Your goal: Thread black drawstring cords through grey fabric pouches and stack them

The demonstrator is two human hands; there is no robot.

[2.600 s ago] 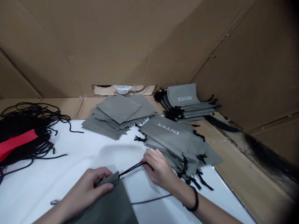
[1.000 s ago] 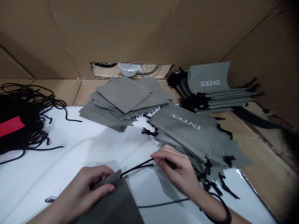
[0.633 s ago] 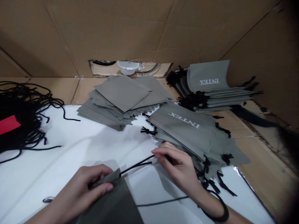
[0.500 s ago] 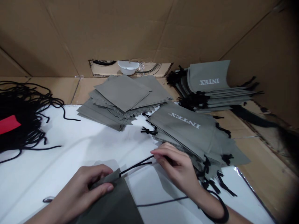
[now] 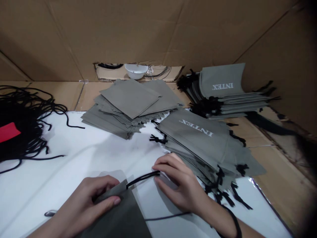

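- Heaping at far left, a tangle of black cord (image 5: pixel 24 132) spills onto a white board (image 5: pixel 74 155), with a red strip (image 5: pixel 8 129) caught in it.
- Pinching the mouth of a grey drawstring bag (image 5: pixel 116 215), the left hand (image 5: pixel 84 201) is closed, its thumb on top and fingers curled around the fabric. The bag lies on the white board at the bottom edge of the view, partly out of frame.
- Leading from the bag's mouth, a doubled black cord (image 5: pixel 143 178) runs right to the right hand (image 5: pixel 180 186). Work at the bag's mouth and this cord is the step in hand.
- Spread and low on the board, the right hand has the cord's end at its fingertips (image 5: pixel 158 167); whether they are pinching it, I cannot tell. A thin dark cord (image 5: pixel 168 216) passes beneath the hand.
- Lying just beyond the bag, a stack of flat grey bags (image 5: pixel 128 109) overlaps a white-printed "INTEX" stack with black cord ends (image 5: pixel 193 132), which touches the right hand's fingers.
- Standing farther back, a second INTEX stack (image 5: pixel 220 86) leans against a cardboard wall (image 5: pixel 272 49). A white bowl (image 5: pixel 135 71) sits in a gap in the cardboard.
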